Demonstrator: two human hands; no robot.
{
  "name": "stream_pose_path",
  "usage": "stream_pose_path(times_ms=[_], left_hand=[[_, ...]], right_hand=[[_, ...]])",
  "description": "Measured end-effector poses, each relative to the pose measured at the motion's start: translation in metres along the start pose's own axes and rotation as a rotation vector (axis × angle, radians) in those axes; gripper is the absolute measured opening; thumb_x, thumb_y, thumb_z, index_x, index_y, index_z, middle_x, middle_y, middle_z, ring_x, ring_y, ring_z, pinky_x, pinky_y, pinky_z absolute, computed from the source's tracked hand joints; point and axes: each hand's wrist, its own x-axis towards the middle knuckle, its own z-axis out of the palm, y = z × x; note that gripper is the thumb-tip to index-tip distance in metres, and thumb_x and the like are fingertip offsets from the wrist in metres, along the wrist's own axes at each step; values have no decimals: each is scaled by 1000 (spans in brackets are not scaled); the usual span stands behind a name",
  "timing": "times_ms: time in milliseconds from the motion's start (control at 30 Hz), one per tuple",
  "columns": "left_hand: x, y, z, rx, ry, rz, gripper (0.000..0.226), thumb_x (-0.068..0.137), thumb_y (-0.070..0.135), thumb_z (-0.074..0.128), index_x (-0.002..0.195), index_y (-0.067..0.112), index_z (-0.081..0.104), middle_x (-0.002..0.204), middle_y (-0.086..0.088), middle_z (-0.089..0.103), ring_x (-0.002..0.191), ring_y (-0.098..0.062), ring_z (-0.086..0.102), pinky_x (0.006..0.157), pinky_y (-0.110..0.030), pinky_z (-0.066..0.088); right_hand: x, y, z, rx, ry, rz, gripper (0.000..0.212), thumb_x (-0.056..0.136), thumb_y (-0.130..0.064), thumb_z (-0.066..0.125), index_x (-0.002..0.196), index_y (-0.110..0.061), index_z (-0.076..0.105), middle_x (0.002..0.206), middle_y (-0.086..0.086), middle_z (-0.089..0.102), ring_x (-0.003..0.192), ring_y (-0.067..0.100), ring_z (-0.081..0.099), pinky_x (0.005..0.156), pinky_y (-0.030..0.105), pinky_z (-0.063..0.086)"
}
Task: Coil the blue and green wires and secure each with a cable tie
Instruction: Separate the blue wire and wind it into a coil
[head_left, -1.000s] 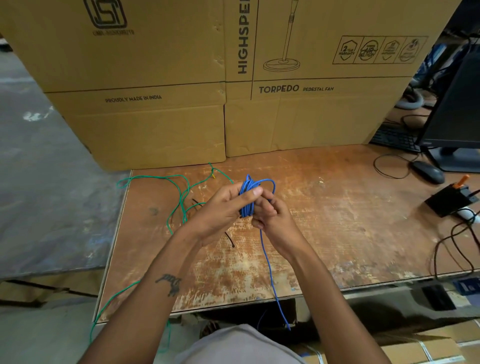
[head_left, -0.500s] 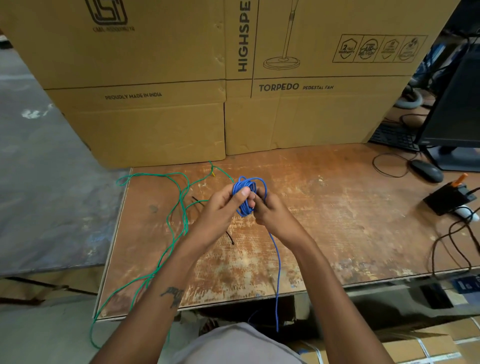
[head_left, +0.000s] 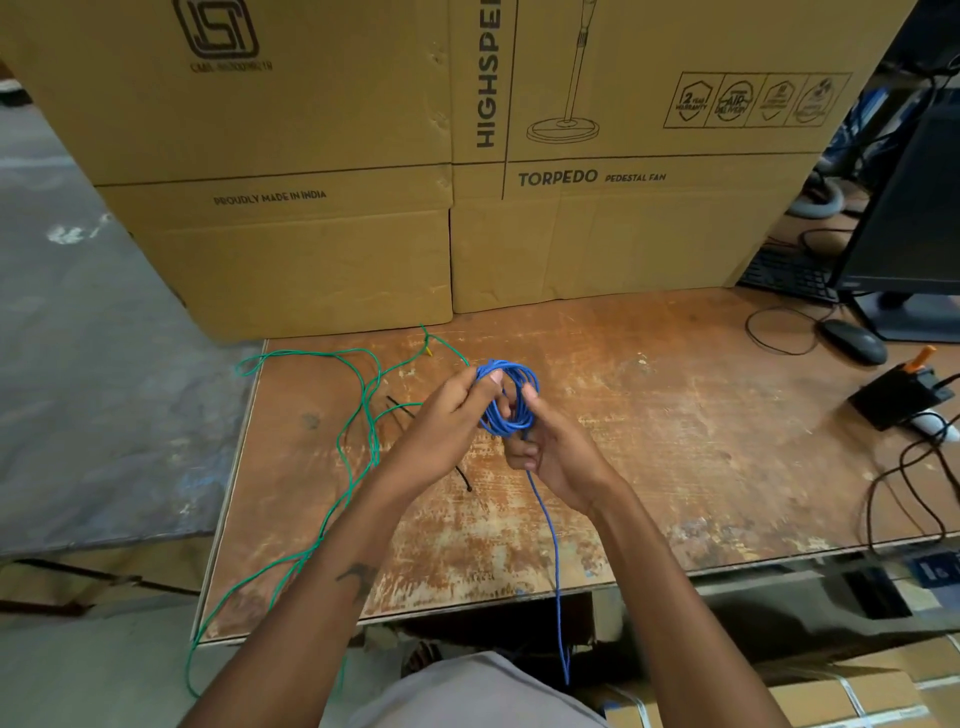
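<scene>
Head view: above the table (head_left: 649, 415), the left hand (head_left: 447, 421) and right hand (head_left: 556, 452) both gripped the coiled blue wire (head_left: 506, 397); 1 loose end hung past the table's near edge. The green wire (head_left: 358, 410) lay uncoiled on the table's left side.

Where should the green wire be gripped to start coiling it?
Probably the green wire is best pinched at its free end by the boxes, from above. That end lies flat on the table; the rest trails off the near edge.
</scene>
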Motion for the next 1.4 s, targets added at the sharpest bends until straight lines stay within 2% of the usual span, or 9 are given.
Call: stream_pose_path(times_ms=[133,333,467,567,767,933,1067,1200,1400], left_hand=[[-2,6,-3,-229,-115,-88,29,112,31,41,89,18,54,64,5,52,61,-14,43,51,-18,31],[-7,6,-10,-400,-263,-60,31,101,45,50,94,16,57,68,3,53,55,-10,33,51,-21,33],[-10,4,1,-669,-156,-89,35,94,48,61,100,15,71,82,-2,69,61,-9,45,59,-22,37],[-13,-1,8,-602,-94,-31,20,98,32,65,108,18,74,95,-1,75,82,-12,58,73,-28,38],[-24,3,4,-381,-164,-6,82,63,58,92,126,14,65,108,-4,79,106,-12,69,85,-20,49],[-24,-2,11,-310,-100,40,24,90,20,79,112,20,68,91,-5,79,93,-14,72,89,-31,52],[-21,2,10,-527,-63,8,36,77,53,86,93,23,76,67,1,70,69,-11,68,78,-26,55],[-13,2,10,-452,-43,5,68,68,80,75,89,16,66,52,6,56,54,-13,62,63,-25,51],[-14,22,19,-631,-40,-149,43,88,59,54,80,17,58,52,7,43,54,-11,54,60,-22,51]], right_hand=[[-4,3,-3,64,-6,-21,55,102,-64,47,120,-19,72,88,-2,60,63,14,16,60,32,16],[-4,-7,6,-273,166,-198,45,99,-68,57,99,-26,74,82,20,49,62,18,33,52,29,19],[-4,-16,23,-329,244,-232,43,118,-32,34,87,-17,59,63,-9,58,55,7,59,51,20,40],[-1,-12,23,-448,312,-270,41,119,-23,34,90,-6,58,72,5,62,70,20,67,65,36,51],[-3,-8,4,-1060,350,-245,21,105,-19,46,120,-20,60,105,-3,71,93,25,68,83,47,56],[-9,-12,-1,-1473,371,-220,12,101,-23,51,111,-18,54,92,10,72,82,40,65,67,48,54],[-8,-11,-1,-1035,252,-287,35,113,-54,33,103,-31,56,86,8,70,76,27,64,72,49,52],[-9,-10,1,-492,75,-169,53,116,-49,25,102,-12,60,83,19,55,56,4,40,54,21,32],[-4,3,-11,-12,29,-14,33,113,-43,35,116,-20,59,81,0,52,56,8,24,54,27,14]])
